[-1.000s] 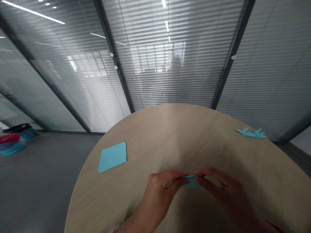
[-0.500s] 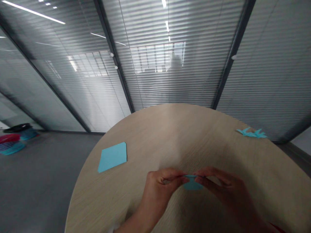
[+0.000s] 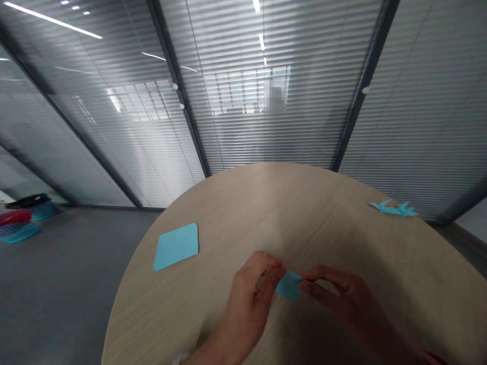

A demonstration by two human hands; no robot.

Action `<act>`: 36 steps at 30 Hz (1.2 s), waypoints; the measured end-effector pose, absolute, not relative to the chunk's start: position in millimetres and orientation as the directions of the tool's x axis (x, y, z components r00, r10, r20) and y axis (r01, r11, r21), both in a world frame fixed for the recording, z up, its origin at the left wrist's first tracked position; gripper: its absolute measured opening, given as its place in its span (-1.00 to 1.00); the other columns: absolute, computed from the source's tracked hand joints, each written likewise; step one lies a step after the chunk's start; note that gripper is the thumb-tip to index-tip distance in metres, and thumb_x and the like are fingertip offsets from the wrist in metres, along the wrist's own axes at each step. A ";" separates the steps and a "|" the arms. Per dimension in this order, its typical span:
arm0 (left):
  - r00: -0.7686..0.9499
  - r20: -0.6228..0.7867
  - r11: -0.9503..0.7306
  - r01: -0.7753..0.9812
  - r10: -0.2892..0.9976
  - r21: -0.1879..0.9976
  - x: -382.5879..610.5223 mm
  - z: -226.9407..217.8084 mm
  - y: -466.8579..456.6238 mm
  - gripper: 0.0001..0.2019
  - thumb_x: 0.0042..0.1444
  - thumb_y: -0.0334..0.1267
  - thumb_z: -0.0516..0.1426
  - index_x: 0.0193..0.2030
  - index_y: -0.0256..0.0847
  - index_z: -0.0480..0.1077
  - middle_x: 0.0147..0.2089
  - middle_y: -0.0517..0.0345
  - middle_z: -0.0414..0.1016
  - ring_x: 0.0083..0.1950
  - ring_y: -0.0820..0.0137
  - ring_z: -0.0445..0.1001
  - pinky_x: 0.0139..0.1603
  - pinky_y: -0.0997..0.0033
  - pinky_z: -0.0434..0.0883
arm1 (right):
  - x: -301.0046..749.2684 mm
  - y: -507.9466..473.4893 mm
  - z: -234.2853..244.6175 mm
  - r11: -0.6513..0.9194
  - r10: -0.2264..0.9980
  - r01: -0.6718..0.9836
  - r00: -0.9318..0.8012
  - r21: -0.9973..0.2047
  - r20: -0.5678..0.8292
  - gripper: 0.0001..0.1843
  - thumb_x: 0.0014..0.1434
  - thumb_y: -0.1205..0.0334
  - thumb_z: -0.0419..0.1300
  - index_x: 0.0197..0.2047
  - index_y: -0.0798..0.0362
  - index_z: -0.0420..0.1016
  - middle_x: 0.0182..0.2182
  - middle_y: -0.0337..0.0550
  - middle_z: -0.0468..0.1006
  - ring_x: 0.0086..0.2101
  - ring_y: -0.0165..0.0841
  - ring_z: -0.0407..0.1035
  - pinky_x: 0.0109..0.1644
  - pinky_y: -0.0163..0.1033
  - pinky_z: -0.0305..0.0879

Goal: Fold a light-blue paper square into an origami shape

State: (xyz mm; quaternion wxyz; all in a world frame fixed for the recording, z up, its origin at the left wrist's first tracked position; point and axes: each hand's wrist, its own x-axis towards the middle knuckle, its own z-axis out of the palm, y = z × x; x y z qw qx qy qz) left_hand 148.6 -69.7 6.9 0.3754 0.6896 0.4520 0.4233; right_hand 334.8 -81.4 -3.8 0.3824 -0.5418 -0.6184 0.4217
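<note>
A small folded piece of light blue paper [image 3: 289, 286] is held between my two hands, over the near part of the round wooden table [image 3: 281, 213]. My left hand [image 3: 255, 286] pinches its left corner with thumb and fingertips. On the opposite side, my right hand [image 3: 338, 291] grips the right corner between thumb and index finger. The paper looks roughly diamond-shaped, its flat face turned up toward me. The fingertips cover both of its side corners.
A flat light blue sheet or stack of paper [image 3: 176, 246] lies at the table's left. Several folded blue paper shapes [image 3: 394, 208] rest near the right edge. Glass panels with blinds [image 3: 266, 132] stand behind the table; baskets [image 3: 18, 225] are on the floor at far left.
The folded paper has turned so that a flat diamond face shows instead of a narrow top edge. My left hand has shifted slightly up and left, and its fingers have curled more.
</note>
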 end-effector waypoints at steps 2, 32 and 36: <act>0.249 0.292 -0.366 0.346 0.923 0.864 146.9 7.2 -71.4 -0.78 0.26 -0.29 0.01 -0.40 -0.23 0.34 -0.38 0.14 0.40 -0.32 0.40 0.38 -0.30 0.45 0.30 | 333.6 -81.8 -4.3 0.049 0.990 0.341 -0.142 -0.939 0.000 -0.76 0.06 0.03 0.24 -0.43 0.00 0.63 -0.48 -0.22 0.63 -0.37 -0.26 0.49 -0.26 -0.29 0.33; 0.514 -0.130 0.160 -0.013 0.848 0.987 154.7 -1.3 -60.8 -0.68 0.11 -0.06 0.17 -0.15 -0.30 0.45 -0.35 0.11 0.52 -0.31 0.37 0.47 -0.25 0.41 0.34 | 334.0 -78.0 -8.9 0.030 0.973 0.194 -0.229 -0.981 -0.016 -0.79 -0.02 0.12 0.32 -0.53 0.05 0.46 -0.54 -0.26 0.49 -0.42 -0.33 0.40 -0.29 -0.29 0.27; 0.482 -0.162 0.250 -0.124 0.861 0.960 153.9 4.1 -60.0 -0.73 0.10 -0.10 0.19 -0.18 -0.28 0.46 -0.28 0.09 0.51 -0.24 0.35 0.47 -0.16 0.37 0.38 | 335.9 -75.9 -8.7 -0.070 0.987 0.045 -0.143 -0.997 -0.076 -0.76 0.02 0.04 0.29 -0.43 0.06 0.47 -0.53 -0.25 0.49 -0.44 -0.35 0.39 -0.35 -0.30 0.28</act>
